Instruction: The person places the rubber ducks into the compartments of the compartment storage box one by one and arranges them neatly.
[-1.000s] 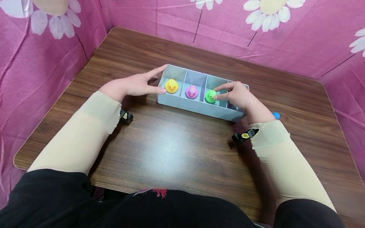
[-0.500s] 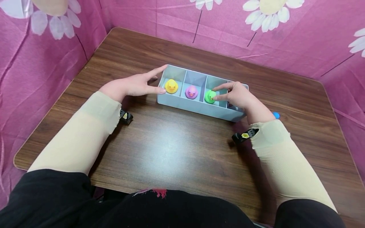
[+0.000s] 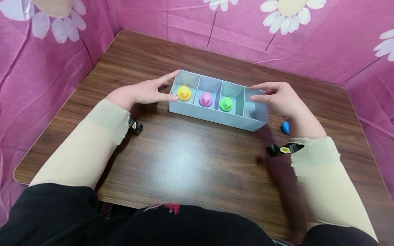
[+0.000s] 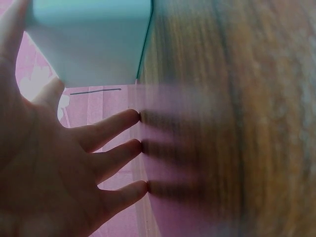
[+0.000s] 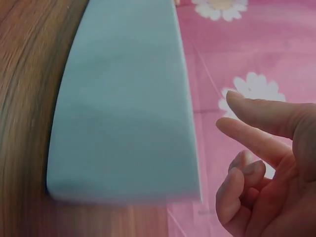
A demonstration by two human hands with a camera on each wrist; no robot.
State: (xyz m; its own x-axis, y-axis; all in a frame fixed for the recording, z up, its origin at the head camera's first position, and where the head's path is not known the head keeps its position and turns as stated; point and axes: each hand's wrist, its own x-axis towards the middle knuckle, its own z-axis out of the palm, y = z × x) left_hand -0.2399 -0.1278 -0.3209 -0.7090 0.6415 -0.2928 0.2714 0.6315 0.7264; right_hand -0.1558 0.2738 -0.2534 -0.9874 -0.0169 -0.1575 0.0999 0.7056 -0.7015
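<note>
A pale blue-grey box [image 3: 215, 114] with a row of compartments stands on the table. From left to right it holds a yellow rubber duck [image 3: 184, 93], a purple rubber duck [image 3: 205, 99] and a green rubber duck [image 3: 226, 104]. My left hand [image 3: 144, 91] spreads its thumb and index finger against the box's left end; in the left wrist view its other fingertips reach the tabletop. Over the duckless rightmost compartment, my right hand [image 3: 284, 99] extends thumb and index finger with nothing between them. Its other fingers are curled in the right wrist view.
A blue object [image 3: 285, 127] lies on the wooden table [image 3: 172, 164] right of the box, partly hidden by my right wrist. Pink cloth [image 3: 184, 20] with white flowers hangs around the table's back and sides.
My right hand has let go of the green duck, which stays in the third compartment, and has moved right and up. More of the blue object shows. The left hand has stayed put.
</note>
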